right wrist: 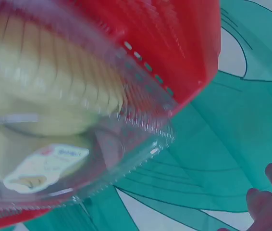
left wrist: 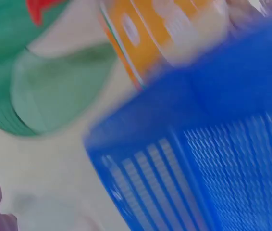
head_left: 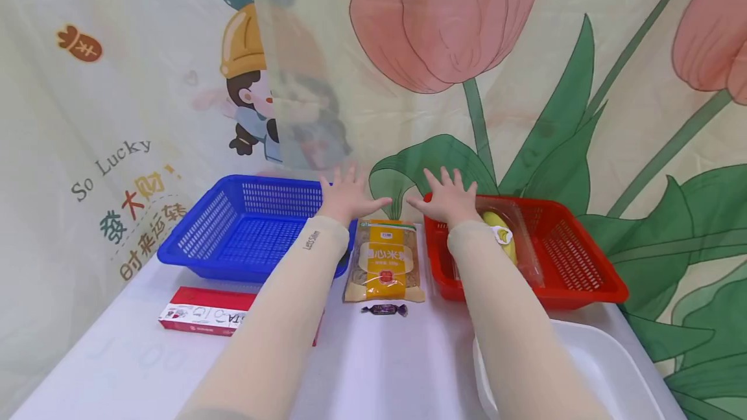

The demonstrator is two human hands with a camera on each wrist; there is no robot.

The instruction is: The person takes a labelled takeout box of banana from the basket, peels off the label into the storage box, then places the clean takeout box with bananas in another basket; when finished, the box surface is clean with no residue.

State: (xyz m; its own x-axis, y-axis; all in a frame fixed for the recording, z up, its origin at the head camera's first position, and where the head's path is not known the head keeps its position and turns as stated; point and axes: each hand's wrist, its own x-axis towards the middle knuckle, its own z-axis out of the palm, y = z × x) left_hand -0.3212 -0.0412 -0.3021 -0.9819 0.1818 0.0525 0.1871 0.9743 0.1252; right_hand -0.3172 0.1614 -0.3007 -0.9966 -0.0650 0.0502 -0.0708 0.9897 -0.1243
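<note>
left hand (head_left: 348,198) fingers spread, over blue basket (head_left: 233,232) | right hand (head_left: 448,199) fingers spread, over red basket (head_left: 578,258)

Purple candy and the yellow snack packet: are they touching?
Apart. The head view shows the purple candy lying just in front of the yellow snack packet, with a thin strip of white table plainly visible between them.
</note>
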